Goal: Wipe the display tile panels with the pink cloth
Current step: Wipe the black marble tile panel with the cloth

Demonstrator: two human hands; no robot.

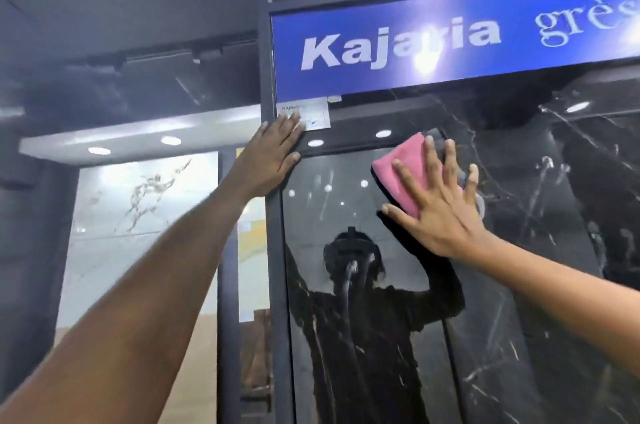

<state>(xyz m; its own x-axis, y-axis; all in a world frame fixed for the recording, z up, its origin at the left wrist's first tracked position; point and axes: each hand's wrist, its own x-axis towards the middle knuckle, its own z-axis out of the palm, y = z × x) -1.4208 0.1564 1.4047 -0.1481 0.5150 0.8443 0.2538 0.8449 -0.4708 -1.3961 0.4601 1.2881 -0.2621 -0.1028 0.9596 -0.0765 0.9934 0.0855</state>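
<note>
We've got the pink cloth (410, 170) flat against the glossy black marble-look tile panel (374, 337), high up near its top edge. Our right hand (440, 205) presses it there with fingers spread wide and straight, palm on the lower part of the cloth, the upper left corner of the cloth poking out beyond the fingertips. Our left hand (272, 160) lies flat too, fingers straight and together, braced on the dark frame post (277, 285) at the panel's left edge; it holds nothing, and its fingertips touch a small white label (313, 113) stuck at the panel's top left corner (the print on it is too blurred to read beyond a brand-like heading).

Room to move: the panel runs on down and to the right of the cloth, its white veins showing, with our own reflection in the gloss below. Upward there is little margin, since the blue sign (450, 39) sits just above, reading "Kajaria" in white and then "grès", cut off at the picture's right edge.

Further left, beyond the post, stands a white veined tile panel (138, 233) under a ledge with round downlights (170, 140).
</note>
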